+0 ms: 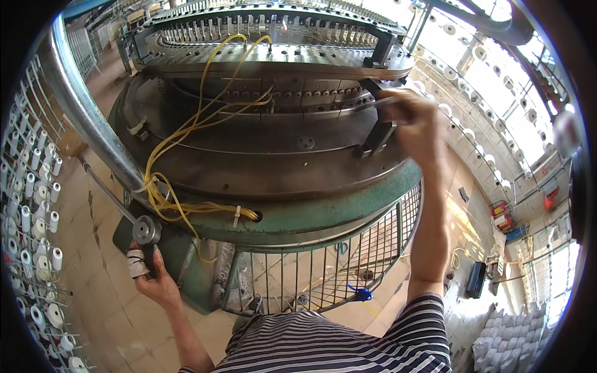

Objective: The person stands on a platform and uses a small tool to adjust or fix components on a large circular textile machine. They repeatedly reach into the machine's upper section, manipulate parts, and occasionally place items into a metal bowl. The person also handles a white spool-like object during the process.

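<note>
My left hand grips a dark fitting just under a round grey metal hub with a rod, at the machine's lower left; white wrapping covers a finger. My right hand, blurred, is curled at a black bracket on the upper right of the circular machine; what its fingers hold is unclear. Yellow tubes run from the upper ring down over the dark plates into a hole in the green rim.
A curved steel tube rises at left. Below stands a green wire guard over a tiled floor. Racks of white cones line both sides. A pile of pale sacks and a black box lie at lower right.
</note>
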A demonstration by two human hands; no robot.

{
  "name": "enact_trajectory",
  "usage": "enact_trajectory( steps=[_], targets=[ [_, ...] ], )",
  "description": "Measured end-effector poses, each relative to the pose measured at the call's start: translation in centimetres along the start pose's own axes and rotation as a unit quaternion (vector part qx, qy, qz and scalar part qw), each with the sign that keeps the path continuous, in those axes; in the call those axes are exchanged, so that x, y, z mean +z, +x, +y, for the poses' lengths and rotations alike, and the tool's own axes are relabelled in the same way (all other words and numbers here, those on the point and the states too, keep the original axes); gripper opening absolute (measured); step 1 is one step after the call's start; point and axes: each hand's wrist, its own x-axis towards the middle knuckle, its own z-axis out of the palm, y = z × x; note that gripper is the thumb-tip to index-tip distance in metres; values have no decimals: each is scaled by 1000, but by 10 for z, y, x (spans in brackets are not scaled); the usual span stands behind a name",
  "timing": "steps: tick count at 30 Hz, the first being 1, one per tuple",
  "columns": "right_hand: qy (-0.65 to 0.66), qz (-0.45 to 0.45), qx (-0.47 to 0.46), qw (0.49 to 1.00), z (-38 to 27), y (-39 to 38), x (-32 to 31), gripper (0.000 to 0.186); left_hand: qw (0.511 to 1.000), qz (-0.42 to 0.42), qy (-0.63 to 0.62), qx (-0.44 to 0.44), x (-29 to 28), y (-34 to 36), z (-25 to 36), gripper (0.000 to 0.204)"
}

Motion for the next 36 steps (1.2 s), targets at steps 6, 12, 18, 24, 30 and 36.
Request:
enact_trajectory(
  steps=[6, 12, 18, 24, 30, 36],
  targets=[
    [-88, -47, 22, 995, -1, 32, 122, 28, 998, -8, -55, -20, 0, 1, 1, 39],
    [-122, -101, 36, 987, 33, 38, 148, 19, 998, -20, -62, -9, -1, 2, -4, 43],
    [-109, -106, 108, 982, 29, 39, 139, 15, 997, -30, -66, -28, -2, 2, -4, 47],
    [64, -214, 80, 971, 29, 13, 117, 30, 997, -31, -61, -37, -4, -1, -15, 47],
    [32, -141, 145, 979, 38, 30, 126, 25, 998, -26, -58, -27, -4, -2, -23, 45],
    [-208, -115, 118, 964, 18, 43, 151, 22, 996, -38, -59, -50, -6, -3, -22, 45]
  ],
)
